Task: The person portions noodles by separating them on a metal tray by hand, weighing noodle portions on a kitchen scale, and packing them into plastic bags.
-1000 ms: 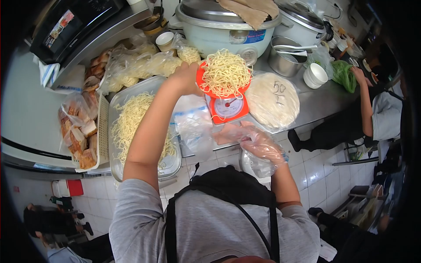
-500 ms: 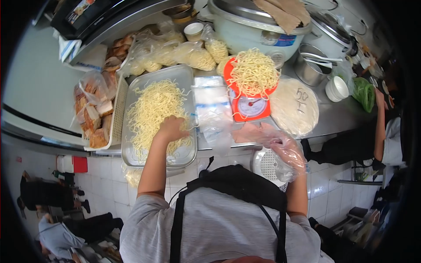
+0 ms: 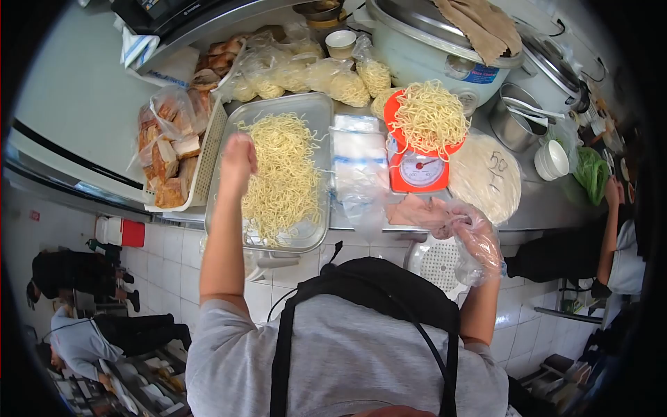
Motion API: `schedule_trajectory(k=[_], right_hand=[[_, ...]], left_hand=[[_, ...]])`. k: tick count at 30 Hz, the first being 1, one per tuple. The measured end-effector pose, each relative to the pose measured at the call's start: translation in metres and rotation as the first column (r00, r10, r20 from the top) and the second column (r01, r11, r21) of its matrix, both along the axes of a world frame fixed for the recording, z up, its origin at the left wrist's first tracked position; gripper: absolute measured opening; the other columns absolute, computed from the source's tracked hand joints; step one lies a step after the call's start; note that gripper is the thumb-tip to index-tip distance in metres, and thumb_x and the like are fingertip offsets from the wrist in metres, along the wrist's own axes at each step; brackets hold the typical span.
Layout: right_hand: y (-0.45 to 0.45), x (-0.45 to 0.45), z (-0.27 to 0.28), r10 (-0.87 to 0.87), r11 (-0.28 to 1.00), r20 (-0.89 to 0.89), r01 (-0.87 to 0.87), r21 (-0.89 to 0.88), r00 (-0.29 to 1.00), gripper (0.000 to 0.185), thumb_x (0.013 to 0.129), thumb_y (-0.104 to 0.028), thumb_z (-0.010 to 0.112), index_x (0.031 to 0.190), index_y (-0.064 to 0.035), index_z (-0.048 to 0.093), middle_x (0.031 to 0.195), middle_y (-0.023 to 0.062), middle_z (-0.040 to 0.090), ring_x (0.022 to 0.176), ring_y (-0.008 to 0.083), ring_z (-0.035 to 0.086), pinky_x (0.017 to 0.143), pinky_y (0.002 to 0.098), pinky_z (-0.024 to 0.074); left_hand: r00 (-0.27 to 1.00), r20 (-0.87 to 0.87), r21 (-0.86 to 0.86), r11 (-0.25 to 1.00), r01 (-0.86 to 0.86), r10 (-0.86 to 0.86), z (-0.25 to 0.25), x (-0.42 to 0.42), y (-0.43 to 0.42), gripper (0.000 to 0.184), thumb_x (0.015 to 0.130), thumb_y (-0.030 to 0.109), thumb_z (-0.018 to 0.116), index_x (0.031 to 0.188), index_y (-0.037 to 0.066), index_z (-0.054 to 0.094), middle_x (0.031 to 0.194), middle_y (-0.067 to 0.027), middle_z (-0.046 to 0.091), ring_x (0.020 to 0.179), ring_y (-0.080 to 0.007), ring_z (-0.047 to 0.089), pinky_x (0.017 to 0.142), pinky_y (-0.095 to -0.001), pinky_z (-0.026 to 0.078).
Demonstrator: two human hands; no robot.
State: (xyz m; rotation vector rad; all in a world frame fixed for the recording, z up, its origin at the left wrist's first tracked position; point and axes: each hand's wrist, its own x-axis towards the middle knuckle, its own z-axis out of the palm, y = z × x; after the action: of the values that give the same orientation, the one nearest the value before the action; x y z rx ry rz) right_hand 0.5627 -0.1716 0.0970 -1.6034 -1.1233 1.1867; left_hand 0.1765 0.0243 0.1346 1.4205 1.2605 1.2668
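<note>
My left hand (image 3: 238,158) is over the left side of a metal tray (image 3: 319,229) of loose yellow noodles (image 3: 283,177). Its fingers are curled in, and whatever they may hold is hidden. At the counter's front edge, a clear plastic bag (image 3: 479,258) covers my right hand (image 3: 474,235), whose fingers are bunched on the plastic. Beside that hand lies a limp pink sheet (image 3: 417,210). A heap of noodles (image 3: 431,118) rests on the pan of a red dial scale (image 3: 421,172), right of the tray.
Packs of clear bags (image 3: 359,156) lie between tray and scale. A round wrapped stack (image 3: 486,177) marked "50" sits to the right. A basket (image 3: 217,149) of browned meat chunks flanks the tray. Behind stand bagged noodles (image 3: 340,82) and a large cooker (image 3: 417,59). Other people work around.
My left hand has moved left and farther up the tray, from the noodles' right side to their left, and its fingers have curled in. The right hand stays in the bag; the view has shifted slightly.
</note>
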Motion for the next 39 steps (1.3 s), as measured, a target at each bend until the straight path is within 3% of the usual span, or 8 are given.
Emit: schedule_trajectory(k=[14,17,24,29,32,34,36,39], right_hand=[[-0.024,0.023,-0.022,-0.066,0.996,0.155,0.056,0.07,0.986,0.034,0.075,-0.012,0.056,0.105,0.0008,0.05,0.093,0.0099,0.055,0.08,0.0141,0.054,0.07,0.0264,0.0444],[-0.034,0.032,-0.03,-0.119,0.99,0.103,0.111,0.087,0.988,0.035,0.072,-0.008,0.057,0.106,-0.0008,0.05,0.092,0.0095,0.055,0.081,0.0142,0.053,0.07,0.0262,0.0442],[-0.007,0.065,-0.026,-0.14,0.953,-0.367,0.226,0.203,0.92,0.069,0.068,-0.013,0.065,0.126,-0.0038,0.03,0.12,0.0101,0.038,0.101,0.0187,0.045,0.078,0.0278,0.0414],[0.048,0.063,0.014,-0.042,0.86,-0.215,0.145,0.489,0.976,0.09,0.063,-0.01,0.067,0.135,-0.0113,0.013,0.134,0.0105,0.023,0.114,0.0219,0.037,0.089,0.0312,0.0339],[0.081,0.058,0.035,-0.028,0.8,0.081,-0.026,0.599,0.996,0.094,0.06,-0.006,0.066,0.136,-0.0128,0.011,0.136,0.0104,0.02,0.119,0.0203,0.03,0.094,0.0298,0.0275],[0.088,0.048,0.051,0.006,0.86,0.016,-0.014,0.511,1.0,0.094,0.059,0.0,0.064,0.136,-0.0126,0.011,0.136,0.0113,0.019,0.123,0.0172,0.021,0.098,0.0263,0.02],[0.078,0.04,0.06,0.085,0.885,-0.347,0.089,0.458,0.934,0.1,0.056,-0.017,0.069,0.136,-0.0134,0.009,0.137,0.0132,0.017,0.125,0.0207,0.02,0.1,0.0321,0.0173],[0.073,0.05,0.032,-0.066,0.761,-0.139,0.14,0.634,0.988,0.11,0.049,-0.041,0.072,0.136,-0.0143,0.011,0.136,0.0149,0.019,0.122,0.0267,0.027,0.099,0.041,0.0174]], left_hand=[[0.791,0.274,0.181,0.837,0.517,-0.547,0.233,0.175,0.062,0.013,0.083,0.018,0.041,0.072,0.011,0.045,0.049,0.0042,0.035,0.038,-0.0054,0.026,0.034,-0.0178,0.018],[0.807,0.397,0.151,0.898,0.414,-0.438,0.203,0.219,0.082,0.017,0.083,0.02,0.04,0.071,0.011,0.047,0.051,0.0024,0.042,0.038,-0.0081,0.034,0.034,-0.0201,0.024],[0.798,-0.094,-0.167,0.799,0.577,-0.596,0.097,0.287,0.056,0.017,0.072,0.017,0.049,0.085,0.006,0.052,0.075,-0.0046,0.051,0.067,-0.0143,0.049,0.057,-0.0277,0.041],[0.77,-0.628,0.378,0.82,0.43,-0.115,0.011,0.286,0.082,0.038,0.076,0.025,0.051,0.107,0.003,0.05,0.098,-0.0065,0.05,0.095,-0.018,0.046,0.086,-0.0268,0.033],[0.837,-0.073,-0.038,0.84,0.542,-0.543,0.001,0.276,0.084,0.041,0.078,0.028,0.052,0.11,0.002,0.048,0.103,-0.0077,0.05,0.097,-0.0188,0.045,0.088,-0.0271,0.031],[0.895,-0.212,0.066,0.908,0.414,-0.393,-0.011,0.254,0.092,0.039,0.079,0.026,0.051,0.11,0.003,0.049,0.104,-0.0078,0.05,0.098,-0.0183,0.045,0.087,-0.0274,0.032],[0.865,-0.458,0.174,0.933,0.316,-0.207,-0.018,0.205,0.093,0.037,0.08,0.025,0.05,0.11,0.004,0.05,0.109,-0.0125,0.05,0.102,-0.0204,0.045,0.085,-0.03,0.036],[0.755,-0.646,0.125,0.959,0.254,-0.116,-0.045,0.108,0.094,0.035,0.078,0.028,0.051,0.106,0.007,0.053,0.109,-0.0195,0.047,0.106,-0.0299,0.043,0.087,-0.0374,0.037]])
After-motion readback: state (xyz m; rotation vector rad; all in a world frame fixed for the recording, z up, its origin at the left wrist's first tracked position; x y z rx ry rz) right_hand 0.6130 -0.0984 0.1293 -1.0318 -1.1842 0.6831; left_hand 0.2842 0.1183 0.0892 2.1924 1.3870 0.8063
